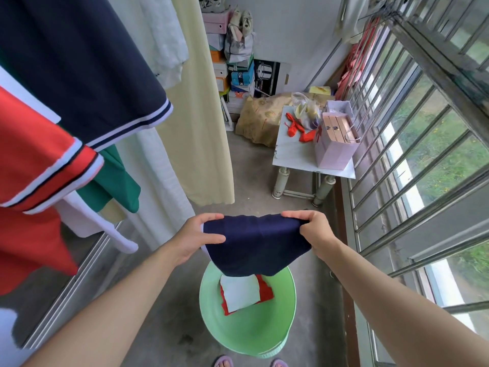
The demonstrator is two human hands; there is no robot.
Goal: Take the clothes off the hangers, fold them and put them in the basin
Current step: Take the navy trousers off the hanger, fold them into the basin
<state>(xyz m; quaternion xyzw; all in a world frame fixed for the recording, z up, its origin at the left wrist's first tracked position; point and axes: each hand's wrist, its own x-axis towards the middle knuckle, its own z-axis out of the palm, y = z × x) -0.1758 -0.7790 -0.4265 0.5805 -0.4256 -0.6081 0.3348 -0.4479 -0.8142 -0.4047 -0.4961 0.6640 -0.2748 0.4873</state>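
The folded navy garment (254,245) hangs just above the green basin (251,333), which already holds 1 folded red-and-white piece (242,294). The left hand (197,237) and right hand (315,234) each pinch a top corner, fingers curled round the cloth. It looks light, soft and limp, sagging in the middle. Holding both corners should stop the folds slipping open.

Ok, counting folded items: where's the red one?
Head view, low centre: the red and white garment lies in the green basin, below the held navy garment.
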